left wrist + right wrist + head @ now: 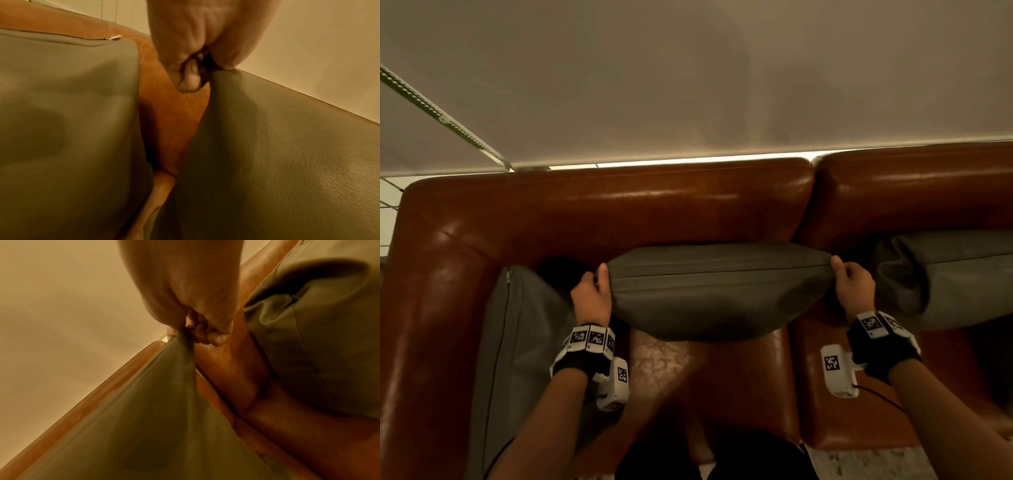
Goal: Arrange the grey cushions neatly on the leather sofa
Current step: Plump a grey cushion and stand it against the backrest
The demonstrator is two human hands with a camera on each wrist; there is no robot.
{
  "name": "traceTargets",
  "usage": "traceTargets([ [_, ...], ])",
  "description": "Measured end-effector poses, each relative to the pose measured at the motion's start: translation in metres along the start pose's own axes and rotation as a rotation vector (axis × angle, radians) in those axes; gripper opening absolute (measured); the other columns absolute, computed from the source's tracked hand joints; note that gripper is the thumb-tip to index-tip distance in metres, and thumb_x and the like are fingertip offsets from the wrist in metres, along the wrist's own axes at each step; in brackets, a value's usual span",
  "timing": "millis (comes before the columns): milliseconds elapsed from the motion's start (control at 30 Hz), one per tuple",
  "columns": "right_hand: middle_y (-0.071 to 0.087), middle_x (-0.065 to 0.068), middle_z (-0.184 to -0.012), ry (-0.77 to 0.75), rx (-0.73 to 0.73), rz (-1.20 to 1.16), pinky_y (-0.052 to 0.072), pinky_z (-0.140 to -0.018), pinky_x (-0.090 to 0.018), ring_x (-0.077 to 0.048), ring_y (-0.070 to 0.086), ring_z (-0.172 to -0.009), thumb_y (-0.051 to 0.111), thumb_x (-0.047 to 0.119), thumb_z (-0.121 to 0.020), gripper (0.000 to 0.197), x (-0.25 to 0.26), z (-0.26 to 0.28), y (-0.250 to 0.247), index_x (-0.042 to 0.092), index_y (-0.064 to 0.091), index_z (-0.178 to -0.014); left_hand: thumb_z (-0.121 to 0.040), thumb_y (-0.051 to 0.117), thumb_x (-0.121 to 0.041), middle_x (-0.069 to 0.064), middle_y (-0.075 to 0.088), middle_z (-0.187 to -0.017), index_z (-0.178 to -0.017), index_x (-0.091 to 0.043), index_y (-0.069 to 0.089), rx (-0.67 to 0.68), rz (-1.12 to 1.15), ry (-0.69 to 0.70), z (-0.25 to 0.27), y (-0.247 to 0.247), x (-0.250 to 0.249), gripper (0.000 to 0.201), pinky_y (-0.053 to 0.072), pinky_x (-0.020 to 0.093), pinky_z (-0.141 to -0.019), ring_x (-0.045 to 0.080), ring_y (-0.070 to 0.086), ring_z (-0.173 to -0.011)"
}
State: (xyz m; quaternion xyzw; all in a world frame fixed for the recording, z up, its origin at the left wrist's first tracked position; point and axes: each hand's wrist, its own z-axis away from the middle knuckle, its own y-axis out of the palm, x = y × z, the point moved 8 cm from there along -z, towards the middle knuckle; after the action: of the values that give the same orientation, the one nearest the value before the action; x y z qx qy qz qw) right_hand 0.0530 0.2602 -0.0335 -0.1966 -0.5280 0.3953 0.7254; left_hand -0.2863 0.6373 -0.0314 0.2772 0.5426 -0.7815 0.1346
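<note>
A grey cushion [719, 291] stands upright against the backrest of the brown leather sofa [619, 202]. My left hand [594, 294] pinches its top left corner and my right hand [851, 286] pinches its top right corner. In the left wrist view the left hand [197, 73] grips the middle cushion [277, 162] at its corner. The right wrist view shows the right hand [195, 331] gathering the corner of that cushion [154, 418]. A second grey cushion [517, 342] leans against the left armrest. A third grey cushion [945, 274] slumps on the right seat.
A pale wall [688, 75] rises behind the sofa. A beaded blind cord [441, 116] hangs at the upper left. The leather seat [705, 383] in front of the middle cushion is bare. Patterned floor [876, 462] shows at the lower right.
</note>
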Motion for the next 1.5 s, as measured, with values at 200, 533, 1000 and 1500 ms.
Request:
traceTargets([
  [200, 0.055, -0.011, -0.079, 0.029, 0.02, -0.009, 0.034, -0.071, -0.031, -0.031, 0.054, -0.085, 0.042, 0.033, -0.098, 0.036, 0.002, 0.0, 0.006, -0.001, 0.053, -0.089, -0.098, 0.038, -0.036, 0.028, 0.054, -0.114, -0.109, 0.003, 0.055, -0.148, -0.054, -0.135, 0.003, -0.001, 0.003, 0.043, 0.041, 0.047, -0.087, 0.041, 0.051, -0.108],
  [533, 0.059, -0.029, -0.11, 0.098, -0.051, 0.021, 0.04, -0.076, -0.036, -0.04, 0.057, -0.101, 0.04, 0.034, -0.098, 0.043, 0.002, 0.002, 0.011, -0.007, 0.054, -0.105, -0.097, 0.015, -0.044, -0.001, 0.005, -0.16, -0.149, -0.022, 0.007, 0.558, -0.334, 0.856, 0.165, 0.178, -0.192, 0.057, -0.004, 0.049, -0.119, 0.016, -0.002, -0.148],
  [1000, 0.059, -0.028, -0.106, -0.004, 0.035, 0.05, 0.043, -0.079, -0.041, -0.041, 0.057, -0.098, 0.041, 0.032, -0.098, 0.04, 0.02, 0.005, 0.023, -0.006, 0.054, -0.1, -0.099, 0.017, -0.038, 0.013, 0.017, -0.157, -0.148, -0.016, 0.02, 0.049, -0.537, 0.259, 0.017, 0.035, 0.015, 0.053, -0.004, 0.045, -0.117, 0.03, 0.013, -0.146],
  [1500, 0.061, -0.011, -0.095, -0.074, 0.157, -0.003, 0.043, -0.077, -0.034, -0.027, 0.058, -0.091, 0.048, 0.032, -0.095, 0.035, 0.004, 0.011, -0.009, 0.002, 0.059, -0.109, -0.092, 0.054, -0.03, 0.028, 0.062, -0.117, -0.115, 0.006, 0.062, -0.104, 0.092, -0.295, 0.029, -0.04, -0.003, 0.043, 0.04, 0.04, -0.099, 0.039, 0.055, -0.115],
])
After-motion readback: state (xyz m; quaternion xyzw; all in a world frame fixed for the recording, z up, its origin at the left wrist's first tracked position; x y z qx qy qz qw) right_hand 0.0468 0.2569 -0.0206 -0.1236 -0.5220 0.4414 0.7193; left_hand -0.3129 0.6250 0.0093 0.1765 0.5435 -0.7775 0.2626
